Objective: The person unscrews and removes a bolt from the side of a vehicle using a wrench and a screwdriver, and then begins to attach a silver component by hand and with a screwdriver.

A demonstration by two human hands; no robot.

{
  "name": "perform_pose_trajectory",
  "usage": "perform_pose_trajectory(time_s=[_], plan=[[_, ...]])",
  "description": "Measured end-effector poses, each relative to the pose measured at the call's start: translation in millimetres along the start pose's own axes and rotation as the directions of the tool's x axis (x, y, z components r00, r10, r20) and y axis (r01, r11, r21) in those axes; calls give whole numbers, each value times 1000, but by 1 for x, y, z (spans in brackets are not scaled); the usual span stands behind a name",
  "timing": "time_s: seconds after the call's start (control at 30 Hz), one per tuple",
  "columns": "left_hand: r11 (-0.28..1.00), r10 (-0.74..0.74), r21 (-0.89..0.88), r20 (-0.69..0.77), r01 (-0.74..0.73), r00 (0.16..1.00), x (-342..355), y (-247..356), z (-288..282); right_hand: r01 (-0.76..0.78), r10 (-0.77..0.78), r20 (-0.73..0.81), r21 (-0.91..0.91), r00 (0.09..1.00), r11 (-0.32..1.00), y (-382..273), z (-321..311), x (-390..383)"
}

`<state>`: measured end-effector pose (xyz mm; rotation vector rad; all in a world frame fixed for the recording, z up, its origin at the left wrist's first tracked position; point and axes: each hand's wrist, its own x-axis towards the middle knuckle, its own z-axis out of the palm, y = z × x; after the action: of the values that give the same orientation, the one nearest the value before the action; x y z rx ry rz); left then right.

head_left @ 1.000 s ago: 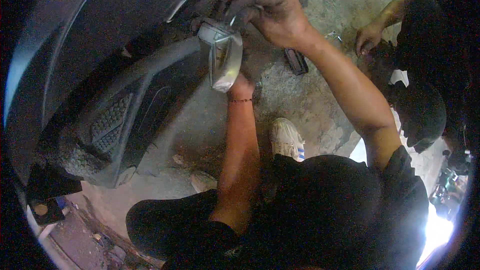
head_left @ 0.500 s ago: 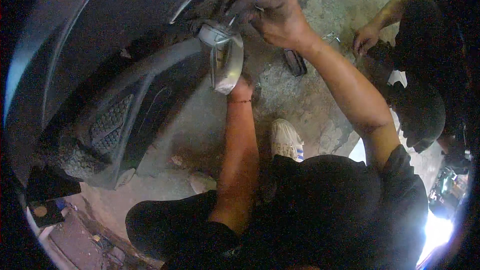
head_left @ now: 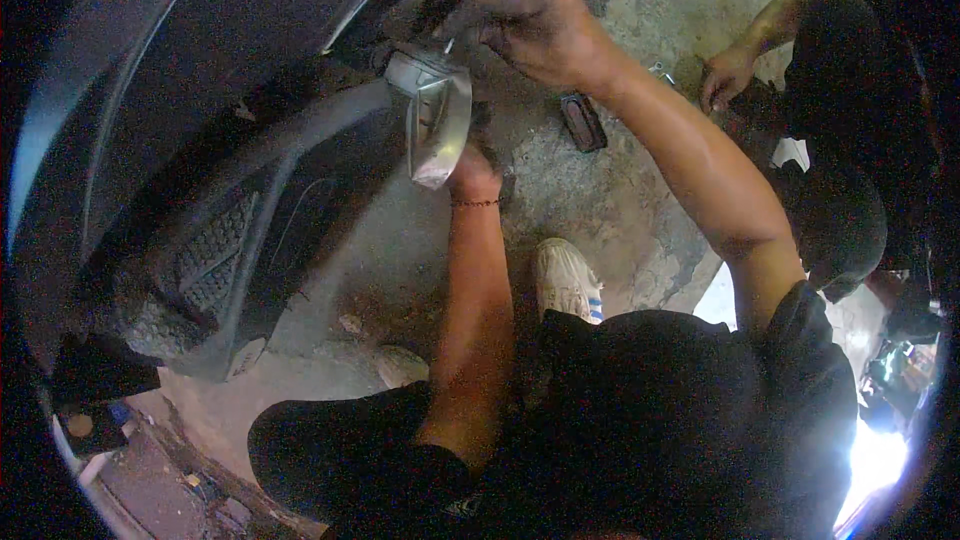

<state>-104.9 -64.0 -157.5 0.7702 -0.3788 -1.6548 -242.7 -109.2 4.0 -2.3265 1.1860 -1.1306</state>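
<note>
A lamp-like part with a clear, silvery curved casing (head_left: pixel 445 135) stands out from the end of a dark vehicle panel (head_left: pixel 330 120). My left hand (head_left: pixel 475 175) reaches up from below, behind this part. Its fingers are mostly hidden there, so their grip does not show. Above the part, my right hand (head_left: pixel 545 30) is closed, with fingers bent in a pinch over the dark upper end. A thin pale tip (head_left: pixel 449 45) shows just below these fingers; what it belongs to is too dark to make out.
A dark oblong case (head_left: pixel 583 122) lies on the concrete floor (head_left: pixel 640 190), with a small metal piece (head_left: pixel 660 72) beyond it. At the right, another person's hand (head_left: pixel 727 78) hangs near the floor. My light shoe (head_left: pixel 567 280) is below, and a tyre (head_left: pixel 160 315) is at the left.
The lamp-like part and both my hands appear slightly farther left, along with the surroundings. My right hand has turned a little at the top of the part.
</note>
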Motion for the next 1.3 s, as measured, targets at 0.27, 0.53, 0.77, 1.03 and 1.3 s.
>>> perform_pose_trajectory(time_s=[0.27,0.53,0.77,1.03,1.3], plan=[[998,41,56,-94,-36,995,-2,-5,7,3,3,30,-202,1000,979,1,-8,-6],[998,-46,-34,-74,43,996,-7,-1,7,-469,478,98,-99,873,878,-33,-1,17],[995,87,62,-65,-83,994,-11,1,8,-177,302,193,-485,934,856,-31,-22,30],[995,27,-95,76,-19,997,-5,4,0,-243,243,29,-2,970,970,-39,-16,3],[988,-92,-124,37,96,995,0,-9,-9,-19,18,34,12,999,1000,-24,-13,4]])
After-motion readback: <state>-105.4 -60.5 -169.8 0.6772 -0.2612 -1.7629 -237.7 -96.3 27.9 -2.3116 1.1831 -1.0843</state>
